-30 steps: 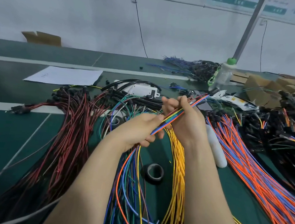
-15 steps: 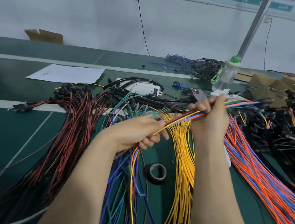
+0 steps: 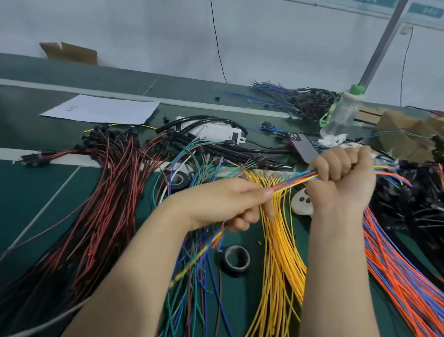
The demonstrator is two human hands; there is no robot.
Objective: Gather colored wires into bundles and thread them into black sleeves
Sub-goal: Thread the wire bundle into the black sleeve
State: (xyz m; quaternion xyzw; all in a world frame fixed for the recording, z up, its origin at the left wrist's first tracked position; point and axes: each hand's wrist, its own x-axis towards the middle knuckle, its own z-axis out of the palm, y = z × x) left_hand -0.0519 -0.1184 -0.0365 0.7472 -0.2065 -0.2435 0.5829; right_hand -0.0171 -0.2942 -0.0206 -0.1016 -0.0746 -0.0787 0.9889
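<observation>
1. While the right hand [image 3: 344,179] closes in a full fist round the mixed bundle [image 3: 295,180], fingers curled tight together, the left hand [image 3: 226,203] pinches the same wires between thumb and forefinger, with the other fingers tucked underneath.
2. The bundle runs taut between the two hands, lifted over the middle of the table [image 3: 24,204], right above the yellow wires [image 3: 283,254]. Its tails drop from the left hand toward the near edge, and short ends poke past the right fist toward the right edge.
3. This reads as the gathering step: the strands are being drawn straight and even, and no sleeve is on yet.
4. To do it well, hold the left pinch light enough for the wires to slide, yet firm enough that none slips out.
5. Pull along the line of the bundle, not sideways, so the strands lie parallel and uncrossed.
6. Level the tips at the right fist, because a straggler would likely snag at a sleeve's mouth.
7. Mind the tails, which hang among loose green and blue wires and could drag a stray along.
8. What look like the black sleeves [image 3: 206,120] wait toward the far edge, well apart from both hands. The tape roll [image 3: 235,259] lies between the tails and the yellow wires.
</observation>
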